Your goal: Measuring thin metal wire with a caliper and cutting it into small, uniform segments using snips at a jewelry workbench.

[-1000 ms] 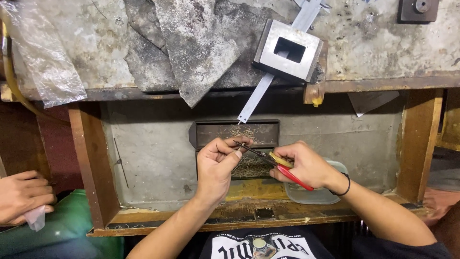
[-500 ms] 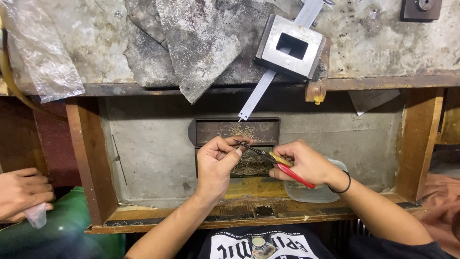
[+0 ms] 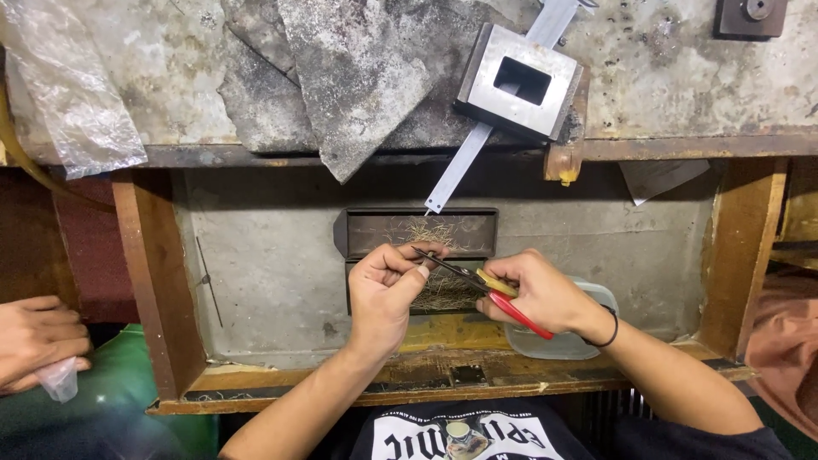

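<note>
Pinching something too small to make out, the left hand (image 3: 388,290) presses its thumb and forefinger together directly in front of the dark wooden block (image 3: 417,234) at the back of the recessed bench. Whether a fine wire or a tiny piece sits in that pinch cannot be told.

Just right of that pinch, the right hand (image 3: 537,294) is wrapped around the red and yellow handles of a pair of pliers (image 3: 477,285), fingers curled tight. The tool's thin dark nose runs up and to the left, its long axis slanting from the right palm toward the left fingertips, and the tip reaches them or nearly so; contact is not clear. So the small piece lies at the left fingertips, left of the pliers' nose, and the left hand is the nearer one to it.

Below the block and behind both hands lies a tuft of fine wire scraps (image 3: 439,294). Right of the block, partly hidden by the right wrist, sits one pale plastic container (image 3: 562,341). Above the block, on the bench top, one square steel block with a rectangular hole (image 3: 520,81) rests over a flat steel ruler (image 3: 460,170) that slants down toward the wooden block.

Far left of the block, another person's hand (image 3: 38,336) holds a small clear plastic bag (image 3: 60,379).

Counted: two hands at work, one pliers, one container, one ruler.
</note>
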